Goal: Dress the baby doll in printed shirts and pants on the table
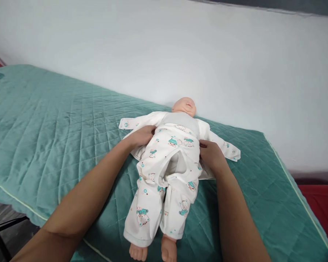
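A baby doll (184,105) lies on its back, head away from me and bare feet towards me. It wears white printed baby pants (149,189), pulled high over the belly, with an open slit at the crotch. A white baby shirt (153,118) is spread open under it, both sleeves stretched outwards. My left hand (144,135) has its fingers curled at the left side of the waistband. Opposite it, my right hand (211,154) pinches the right side of the pants just below the waist. Both sets of fingertips are partly hidden by the cloth.
Beneath the doll is a green quilted cover (57,134) with pale piping along its edges. A white wall (158,47) rises directly behind the doll's head. Something red (321,207) stands past the right edge, and a dark metal frame (5,225) is at lower left.
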`<state>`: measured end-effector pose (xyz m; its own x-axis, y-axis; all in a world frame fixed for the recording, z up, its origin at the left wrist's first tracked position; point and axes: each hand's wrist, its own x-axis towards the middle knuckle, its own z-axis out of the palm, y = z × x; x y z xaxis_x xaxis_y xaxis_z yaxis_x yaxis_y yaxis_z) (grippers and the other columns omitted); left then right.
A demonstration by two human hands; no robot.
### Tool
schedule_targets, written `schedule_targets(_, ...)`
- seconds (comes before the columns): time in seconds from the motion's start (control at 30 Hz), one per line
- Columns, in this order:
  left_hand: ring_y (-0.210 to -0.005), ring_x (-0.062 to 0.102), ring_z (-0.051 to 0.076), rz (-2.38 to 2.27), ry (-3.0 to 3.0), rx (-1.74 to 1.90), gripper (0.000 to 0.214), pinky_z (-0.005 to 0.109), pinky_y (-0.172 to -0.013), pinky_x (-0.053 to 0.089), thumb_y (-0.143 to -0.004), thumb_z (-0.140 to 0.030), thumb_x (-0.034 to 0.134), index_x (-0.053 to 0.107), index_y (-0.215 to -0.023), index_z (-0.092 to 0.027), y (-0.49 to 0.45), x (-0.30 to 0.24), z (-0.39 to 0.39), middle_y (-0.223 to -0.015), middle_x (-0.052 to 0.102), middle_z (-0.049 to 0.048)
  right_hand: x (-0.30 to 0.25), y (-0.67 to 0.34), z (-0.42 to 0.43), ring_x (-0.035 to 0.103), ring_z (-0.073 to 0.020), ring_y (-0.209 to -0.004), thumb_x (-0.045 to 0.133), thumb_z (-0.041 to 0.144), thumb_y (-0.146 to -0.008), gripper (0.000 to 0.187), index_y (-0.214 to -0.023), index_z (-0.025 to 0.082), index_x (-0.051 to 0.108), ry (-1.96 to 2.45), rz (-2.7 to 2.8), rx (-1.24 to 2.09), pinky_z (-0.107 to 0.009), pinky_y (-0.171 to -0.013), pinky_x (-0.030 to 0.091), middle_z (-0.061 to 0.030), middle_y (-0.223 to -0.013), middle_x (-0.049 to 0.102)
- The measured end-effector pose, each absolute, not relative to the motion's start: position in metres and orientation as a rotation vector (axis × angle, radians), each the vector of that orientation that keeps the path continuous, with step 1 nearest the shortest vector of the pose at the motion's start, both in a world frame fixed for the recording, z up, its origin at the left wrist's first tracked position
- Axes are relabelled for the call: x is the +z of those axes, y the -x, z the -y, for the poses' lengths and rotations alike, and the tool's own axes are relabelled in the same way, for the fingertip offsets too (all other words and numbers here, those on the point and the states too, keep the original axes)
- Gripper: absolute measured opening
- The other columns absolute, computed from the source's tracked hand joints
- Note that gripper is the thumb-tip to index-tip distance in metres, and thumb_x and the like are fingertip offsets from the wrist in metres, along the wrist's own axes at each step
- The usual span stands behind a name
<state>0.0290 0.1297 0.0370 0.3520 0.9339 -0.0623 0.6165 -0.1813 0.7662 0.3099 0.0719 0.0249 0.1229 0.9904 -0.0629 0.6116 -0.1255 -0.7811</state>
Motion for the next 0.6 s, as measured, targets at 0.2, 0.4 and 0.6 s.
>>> schedule_targets(0.2,-0.092,0.068,0.028,-1.452,-1.955,0.574,0.025,0.036,-0.083,0.049,-0.074,-0.022,0.049,0.072,-0.085,-0.016,-0.0354,0.0341,-0.1288,-0.097,0.076,0.0125,0.0307,-0.3055,-0.0720,0.051,-0.0185,-0.064,0.052,0.022,-0.065,0.012,-0.065,0.022,0.065,1.904,1.612,0.629,-0.030,-0.060,0.036,-0.0011,-0.060,0.063)
schedule_targets(0.4,-0.091,0.066,0.026,-1.305,-1.974,0.523,0.020,0.033,-0.079,0.049,-0.076,-0.024,0.052,0.069,-0.081,-0.017,-0.0318,0.0372,-0.1309,-0.098,0.077,0.0087,0.0305,-0.3062,-0.0695,0.059,-0.0223,-0.073,0.055,0.022,-0.067,0.016,-0.071,0.021,0.071,1.750,1.620,0.789,-0.032,-0.067,0.045,-0.0014,-0.068,0.071)
schedule_targets(0.6,-0.075,0.063,0.021,-1.079,-1.554,0.626,0.015,0.029,-0.064,0.047,-0.071,-0.027,0.063,0.067,-0.078,-0.015,-0.0360,0.0368,-0.1236,-0.078,0.072,0.0066,0.0328,-0.3079,-0.0704,0.065,-0.0261,-0.083,0.061,0.022,-0.067,0.019,-0.080,0.020,0.076,1.593,1.603,0.941,-0.037,-0.076,0.052,-0.0030,-0.082,0.077)
